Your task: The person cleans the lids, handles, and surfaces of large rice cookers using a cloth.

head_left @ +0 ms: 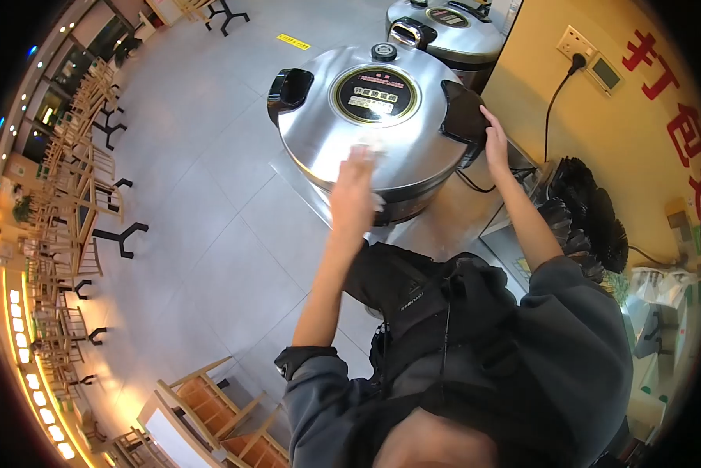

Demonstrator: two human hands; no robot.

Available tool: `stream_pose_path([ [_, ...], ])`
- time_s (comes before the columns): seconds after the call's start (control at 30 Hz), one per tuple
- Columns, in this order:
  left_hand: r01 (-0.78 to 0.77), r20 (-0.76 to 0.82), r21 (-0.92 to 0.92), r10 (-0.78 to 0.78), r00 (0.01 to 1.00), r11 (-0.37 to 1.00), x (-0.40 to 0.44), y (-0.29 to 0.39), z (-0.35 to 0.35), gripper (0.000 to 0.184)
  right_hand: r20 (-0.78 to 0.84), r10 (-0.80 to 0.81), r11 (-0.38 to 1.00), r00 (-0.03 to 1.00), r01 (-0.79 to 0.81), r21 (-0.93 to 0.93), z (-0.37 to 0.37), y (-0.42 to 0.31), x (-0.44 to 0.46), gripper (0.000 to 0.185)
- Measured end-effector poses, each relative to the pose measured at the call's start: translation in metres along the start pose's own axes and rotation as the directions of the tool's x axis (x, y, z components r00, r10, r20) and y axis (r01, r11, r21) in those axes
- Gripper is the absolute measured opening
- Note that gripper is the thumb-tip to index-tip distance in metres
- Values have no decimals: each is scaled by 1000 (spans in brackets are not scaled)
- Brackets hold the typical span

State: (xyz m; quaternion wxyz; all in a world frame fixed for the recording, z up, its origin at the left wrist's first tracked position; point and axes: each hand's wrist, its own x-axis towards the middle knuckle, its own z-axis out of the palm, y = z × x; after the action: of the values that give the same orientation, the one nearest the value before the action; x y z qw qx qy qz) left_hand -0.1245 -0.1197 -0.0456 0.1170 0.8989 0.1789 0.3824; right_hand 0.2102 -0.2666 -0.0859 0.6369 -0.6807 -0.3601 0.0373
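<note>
A large rice cooker [311, 140] with a shiny steel lid stands in front of me, its lid closed. On the lid's near part, my left hand [353, 199] presses a white cloth [375, 146], blurred at the edges; whether it is cloth or paper I cannot tell. My right hand [496, 148] holds the black side handle [466, 117] at the cooker's right, fingers along its outer edge. A round knob-like valve [383, 51] and a dark oval label [376, 95] show on the lid.
A second rice cooker [460, 39] stands behind, beside the yellow wall [538, 78] with a plugged-in cord [552, 117]. Black ruffled items [588, 210] lie at the right. Wooden chairs [210, 398] stand at lower left, stacked furniture [77, 179] along the far left.
</note>
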Motion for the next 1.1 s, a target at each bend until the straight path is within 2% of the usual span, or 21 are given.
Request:
stream_pose_path([
  [0.03,116,-22,-4,-116,993,993,-1,-22,-13,44,-28,129,991,991,-129,19,3,-15,-1,51],
  [0.07,232,-46,-10,-232,972,973,0,-43,-25,45,-20,133,991,991,-133,21,8,-25,-4,51],
  [0.13,261,-31,-8,-261,965,965,4,-84,-39,43,-164,230,968,959,-208,141,22,-34,-6,49],
  [0.17,283,-21,-9,-283,959,959,8,-101,-40,42,-195,156,987,968,-143,78,27,-19,-6,49],
  [0.2,299,-29,5,-299,954,954,16,-110,-41,42,-173,158,986,972,-145,85,32,-9,-5,49],
  [0.27,311,27,-45,-310,951,949,37,-122,-40,41,-310,159,977,937,-105,184,40,8,-1,47],
  [0.33,340,12,-2,-340,940,940,48,-128,-32,43,-308,173,981,936,-137,134,43,-23,-9,48],
  [0.4,305,-31,96,-304,952,947,58,-125,-18,44,-324,134,991,936,-130,35,42,-24,-9,47],
  [0.5,154,45,-17,-153,987,988,58,-81,-2,43,-304,56,995,951,-78,-62,37,-14,-8,48],
  [0.53,151,82,-65,-146,986,986,57,-52,4,42,-294,56,995,954,-76,-58,35,-11,-9,48],
  [0.57,109,149,-16,-105,983,994,53,-23,8,40,-295,42,995,954,-68,-77,34,-9,-9,48],
  [0.6,69,165,-134,-46,985,989,53,2,12,46,-295,29,994,955,-59,-95,34,-8,-10,49],
  [0.67,-59,195,-101,78,978,993,52,22,28,46,-298,68,997,952,-77,-19,37,-15,-12,49],
  [0.7,-51,185,-90,67,981,995,56,19,24,46,-294,43,993,955,-72,-90,36,-18,-12,50],
  [0.77,-16,288,-281,100,952,959,67,4,12,49,-294,50,990,955,-87,-114,36,-22,-14,51],
  [0.8,-11,278,-277,91,956,961,71,-8,12,49,-288,44,986,957,-88,-144,34,-19,-15,51],
  [0.87,45,239,-132,-13,971,990,79,-36,10,50,-301,95,989,949,-125,-80,39,-30,-16,51],
  [0.9,46,213,-52,-34,976,998,89,-53,6,50,-324,150,987,934,-162,-12,41,-33,-15,52],
  [0.97,39,202,79,-54,978,996,112,-84,-3,43,-327,145,989,934,-146,19,42,-30,-15,52],
  [1.07,5,187,1,-5,982,1000,134,-101,7,43,-339,147,989,929,-128,78,44,-27,-15,54],
  [1.1,-12,193,23,8,981,1000,138,-110,18,54,-341,150,987,928,-122,102,44,-27,-16,54],
])
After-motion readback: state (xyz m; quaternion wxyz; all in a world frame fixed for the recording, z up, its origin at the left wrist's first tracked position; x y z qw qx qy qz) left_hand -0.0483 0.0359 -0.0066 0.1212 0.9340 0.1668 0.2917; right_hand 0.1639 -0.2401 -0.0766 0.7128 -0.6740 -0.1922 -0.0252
